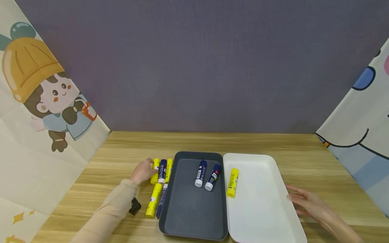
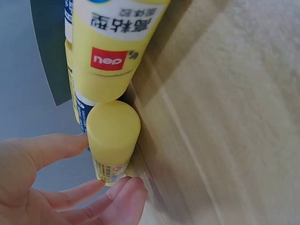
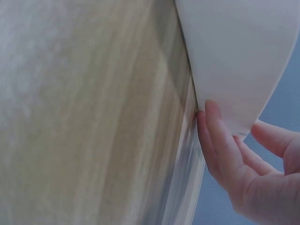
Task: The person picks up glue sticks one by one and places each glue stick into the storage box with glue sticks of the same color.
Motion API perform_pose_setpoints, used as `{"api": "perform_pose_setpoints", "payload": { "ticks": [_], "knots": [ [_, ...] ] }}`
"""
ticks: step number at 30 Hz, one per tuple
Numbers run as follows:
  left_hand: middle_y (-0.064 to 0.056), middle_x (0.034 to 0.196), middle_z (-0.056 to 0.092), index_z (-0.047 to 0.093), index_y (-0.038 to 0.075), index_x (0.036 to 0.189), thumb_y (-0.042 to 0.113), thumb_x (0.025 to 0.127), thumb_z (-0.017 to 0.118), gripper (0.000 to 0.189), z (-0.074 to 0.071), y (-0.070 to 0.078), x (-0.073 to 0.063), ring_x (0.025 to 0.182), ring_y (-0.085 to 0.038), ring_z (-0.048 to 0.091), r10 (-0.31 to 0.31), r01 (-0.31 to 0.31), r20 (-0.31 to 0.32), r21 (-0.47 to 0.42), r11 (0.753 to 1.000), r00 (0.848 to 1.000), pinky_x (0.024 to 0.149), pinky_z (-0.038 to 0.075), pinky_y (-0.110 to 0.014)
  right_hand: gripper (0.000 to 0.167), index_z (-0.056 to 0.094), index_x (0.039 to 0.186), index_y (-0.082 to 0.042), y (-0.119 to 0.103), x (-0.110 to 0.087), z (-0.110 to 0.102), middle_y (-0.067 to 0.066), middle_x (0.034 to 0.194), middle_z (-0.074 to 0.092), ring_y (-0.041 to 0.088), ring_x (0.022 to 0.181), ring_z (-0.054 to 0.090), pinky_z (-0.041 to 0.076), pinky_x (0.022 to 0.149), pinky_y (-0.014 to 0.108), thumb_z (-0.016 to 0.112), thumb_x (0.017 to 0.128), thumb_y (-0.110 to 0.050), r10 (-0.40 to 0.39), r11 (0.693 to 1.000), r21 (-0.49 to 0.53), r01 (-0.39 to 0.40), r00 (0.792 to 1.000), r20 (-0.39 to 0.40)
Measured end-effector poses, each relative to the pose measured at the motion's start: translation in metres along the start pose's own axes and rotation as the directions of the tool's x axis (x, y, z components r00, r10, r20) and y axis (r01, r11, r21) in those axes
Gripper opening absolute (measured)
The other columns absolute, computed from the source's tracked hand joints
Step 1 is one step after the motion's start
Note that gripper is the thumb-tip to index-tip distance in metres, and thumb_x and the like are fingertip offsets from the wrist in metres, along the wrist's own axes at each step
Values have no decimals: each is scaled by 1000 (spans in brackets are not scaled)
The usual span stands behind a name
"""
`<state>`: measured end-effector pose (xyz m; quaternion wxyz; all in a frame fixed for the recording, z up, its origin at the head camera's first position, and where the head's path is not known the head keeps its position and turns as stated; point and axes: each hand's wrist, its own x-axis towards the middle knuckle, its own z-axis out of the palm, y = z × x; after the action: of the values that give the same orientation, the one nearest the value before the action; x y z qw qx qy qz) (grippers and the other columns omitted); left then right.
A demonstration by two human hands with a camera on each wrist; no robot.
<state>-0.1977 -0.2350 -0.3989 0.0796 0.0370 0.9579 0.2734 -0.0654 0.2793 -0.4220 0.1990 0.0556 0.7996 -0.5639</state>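
My left hand [image 1: 144,171] has its thumb and fingers around a yellow glue stick [image 2: 112,136] lying at the far left of a group of glue sticks. A dark blue glue stick [image 1: 162,171] and another yellow one lie beside it. Nearer to me are a yellow glue stick [image 1: 154,200] and a dark blue one [image 1: 162,201]. My right hand [image 1: 308,204] rests its fairly straight fingers against the outer right side of the white tray [image 3: 239,56], thumb close to the rim. One yellow glue stick [image 1: 232,182] lies in that tray.
The dark grey tray [image 1: 194,216] stands against the white tray's left side and holds two blue glue sticks [image 1: 200,173] with white caps. A small black object [image 1: 135,206] lies by my left sleeve. A grey panel [image 1: 212,67] rises behind the wooden table [image 1: 127,141].
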Motion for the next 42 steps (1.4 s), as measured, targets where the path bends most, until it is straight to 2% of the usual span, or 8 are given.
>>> {"api": "perform_pose_setpoints", "payload": {
  "ticks": [9,16,29,42],
  "knots": [
    [-20,89,58,42,-16,116,11,79,61,49,1,-1,0,57,-17,43,-17,17,-12,-13,1000,1000,51,38,-26,69,15,136,10,2,2,0,29,125,42,17,101,55,49,77,37,49,90,-28,0,1000,-3,0,1000,-3],
    [-21,85,57,40,-16,118,9,80,60,49,3,-2,-1,46,-13,45,-41,39,-21,-51,998,999,42,41,-24,69,15,136,9,2,2,0,29,125,41,19,102,55,49,77,37,50,90,-29,8,1000,-1,-8,1000,-8],
    [-25,88,57,39,-15,119,8,79,61,52,6,-4,1,44,-13,47,-45,43,-29,-72,997,999,40,44,-26,70,15,136,10,2,2,0,29,125,42,19,102,55,48,78,37,50,90,-29,15,1000,5,-15,1000,-3],
    [-23,87,56,38,-12,121,9,79,61,53,4,-9,0,50,-16,51,-92,90,-10,-141,986,996,42,47,-28,66,14,135,11,1,0,0,27,123,45,11,96,57,49,76,36,48,91,-25,7,1000,8,-7,1000,-4]
  ]
}}
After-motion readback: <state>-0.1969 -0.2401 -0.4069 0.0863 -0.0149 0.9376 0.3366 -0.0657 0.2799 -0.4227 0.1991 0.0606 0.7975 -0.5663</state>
